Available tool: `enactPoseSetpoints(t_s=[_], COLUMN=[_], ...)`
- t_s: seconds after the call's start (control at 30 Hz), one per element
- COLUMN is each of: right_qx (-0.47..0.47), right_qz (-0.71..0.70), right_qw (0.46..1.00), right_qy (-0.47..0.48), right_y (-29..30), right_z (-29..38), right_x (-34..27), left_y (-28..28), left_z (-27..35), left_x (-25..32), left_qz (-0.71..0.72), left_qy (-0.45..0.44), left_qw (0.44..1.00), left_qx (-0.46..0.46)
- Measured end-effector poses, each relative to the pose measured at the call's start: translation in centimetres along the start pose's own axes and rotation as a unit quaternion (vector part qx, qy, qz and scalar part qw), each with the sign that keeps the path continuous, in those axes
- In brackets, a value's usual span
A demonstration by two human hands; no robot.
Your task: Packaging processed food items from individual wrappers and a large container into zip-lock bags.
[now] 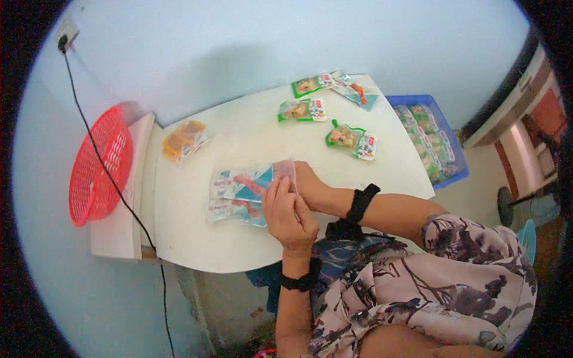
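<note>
Both my hands meet at the end of a flat plastic food pouch (246, 181) with blue-green and clear areas and a reddish piece pictured or packed inside. My left hand (291, 217) lies over the pouch's near end, its fingers bent across the film. My right hand (311, 183) grips the same end from behind, its fingertips partly hidden by the pouch and my left hand. A second, similar pouch (237, 210) sits just below the first, partly covered by it and touching my left fingers. Both pouches are over the white table (192, 237).
Yellow-orange packs (184, 139) lie at the table's left. Toward the back right are green-edged pouches (351, 138) and another blue-green pouch (358, 91). A red plastic basket (103, 165) leans left, crossed by a black cord (109, 179). A blue crate (452, 172) holds several pouches.
</note>
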State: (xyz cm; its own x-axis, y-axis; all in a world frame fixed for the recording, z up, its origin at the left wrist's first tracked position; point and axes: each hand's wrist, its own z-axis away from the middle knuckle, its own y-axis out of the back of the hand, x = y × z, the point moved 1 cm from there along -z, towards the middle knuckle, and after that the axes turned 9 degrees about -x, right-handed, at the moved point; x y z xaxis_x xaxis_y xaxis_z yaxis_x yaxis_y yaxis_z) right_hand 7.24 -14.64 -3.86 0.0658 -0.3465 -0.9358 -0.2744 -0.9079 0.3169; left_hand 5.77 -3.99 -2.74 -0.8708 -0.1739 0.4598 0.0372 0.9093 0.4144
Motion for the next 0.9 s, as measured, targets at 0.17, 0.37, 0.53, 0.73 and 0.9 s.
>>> enactPoseSetpoints(t_s=[0.17,0.37,0.53,0.73,0.9], right_qx=[-0.07,-0.212,-0.018,0.037,0.045], right_qz=[0.133,0.089,0.308,0.452,0.455], right_qw=[0.988,0.97,0.949,0.887,0.87], right_qy=[0.037,-0.079,-0.065,-0.089,-0.182], right_y=[0.7,6.7,18.1,25.6,25.9], right_z=[-0.5,1.6,-0.9,-1.8,-2.7], right_x=[2.1,-3.5,0.7,4.6,6.3], left_y=[-0.2,0.6,-0.1,-0.3,-0.1], left_z=[-0.5,-0.1,0.3,0.5,0.9], left_x=[0.6,0.1,-0.1,-0.2,-0.6], left_qz=[0.043,-0.043,-0.035,-0.031,-0.051], left_qy=[0.007,0.03,0.035,0.029,0.027], left_qw=[0.999,0.998,0.998,0.998,0.998], left_qx=[0.003,-0.037,-0.047,-0.035,-0.037])
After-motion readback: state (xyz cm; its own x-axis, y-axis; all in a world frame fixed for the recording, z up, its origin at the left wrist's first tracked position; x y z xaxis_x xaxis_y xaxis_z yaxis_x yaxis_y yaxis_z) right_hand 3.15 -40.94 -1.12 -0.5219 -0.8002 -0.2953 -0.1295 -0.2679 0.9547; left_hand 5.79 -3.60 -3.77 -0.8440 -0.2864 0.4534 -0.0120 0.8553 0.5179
